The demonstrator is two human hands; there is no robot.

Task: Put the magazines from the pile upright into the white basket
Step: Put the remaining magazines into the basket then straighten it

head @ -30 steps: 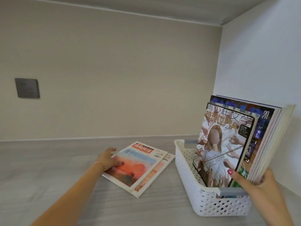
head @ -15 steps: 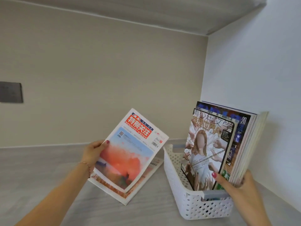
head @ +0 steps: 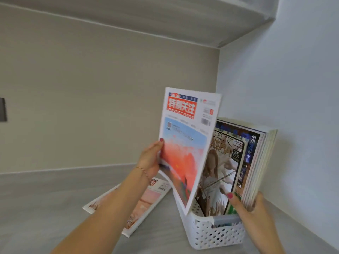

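Note:
My left hand grips the left edge of a magazine with a red title block and an orange cover. It is held nearly upright, and its lower corner hangs over the near left rim of the white perforated basket. Several magazines stand upright in the basket, leaning right toward the wall. My right hand holds their lower right edge, thumb on the front cover. One magazine lies flat on the grey surface left of the basket, partly hidden by my left forearm.
The basket stands in the corner of a grey shelf, close to the white right wall. A beige back wall carries a dark switch plate at the far left. Another shelf board runs overhead.
My left hand lifted the red-titled magazine off the flat pile and carried it right and up over the basket. My right hand kept holding the standing magazines. The view shifted left in the frame.

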